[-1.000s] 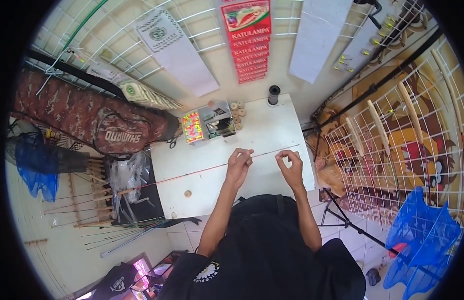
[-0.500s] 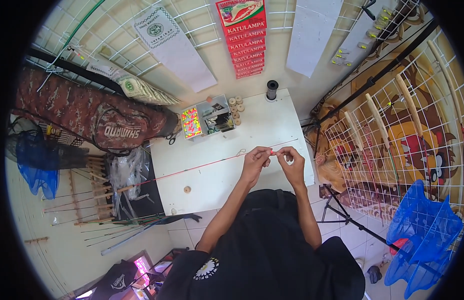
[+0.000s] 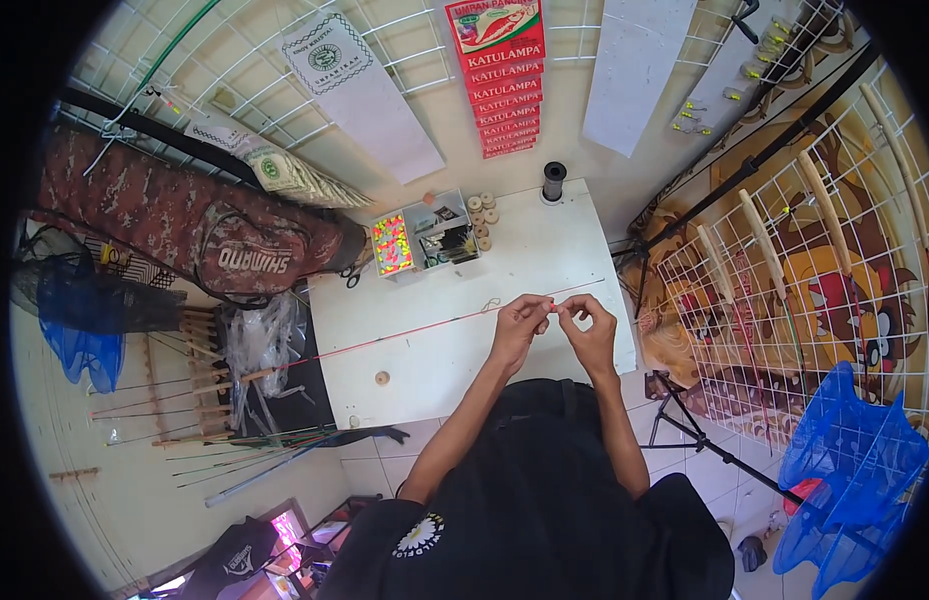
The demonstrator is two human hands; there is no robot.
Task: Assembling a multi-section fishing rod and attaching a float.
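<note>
Above the right part of the white table, my left hand (image 3: 522,325) and my right hand (image 3: 589,335) meet fingertip to fingertip. Both are pinched closed on a small red piece (image 3: 554,307), too small for its exact kind to show. Just beyond them, a thin red fishing rod (image 3: 385,336) lies slantwise across the table, its handle end past the left edge. A small loop of line (image 3: 492,305) lies beside the rod, close to my left hand.
On the white table (image 3: 445,375) stand a compartment box (image 3: 428,240) with bright beads, several cork discs (image 3: 482,220), a black cylinder (image 3: 553,183) and one loose disc (image 3: 382,378). A camouflage rod bag (image 3: 215,230) hangs left; blue nets (image 3: 845,480) and a tripod (image 3: 695,432) are right.
The whole view has shifted slightly. Both hands stay nearly in place at the red piece, with only small finger movement. The rod and the table things have not moved.
</note>
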